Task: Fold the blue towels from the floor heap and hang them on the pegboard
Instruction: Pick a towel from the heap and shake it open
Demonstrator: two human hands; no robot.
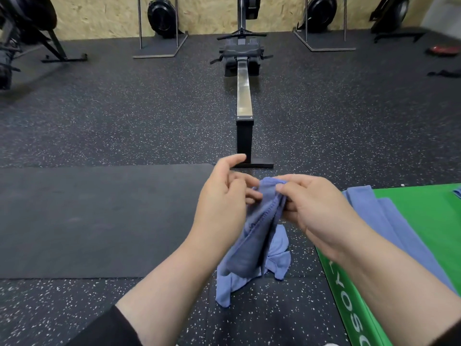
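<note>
Currently: Locating the Towel Edge

Presently the blue towel [252, 245] hangs bunched between both hands, lower end trailing on the speckled floor [124, 116]. The right hand [311, 208] pinches its top hem; the left hand [222, 203] touches the cloth, fingers loosely curled. No fold is formed yet. Another towel [374, 216] lies flat on the green box [424, 221] (white lettering, partly cut off, illegible). No pegboard is visible; hanging remains
</note>
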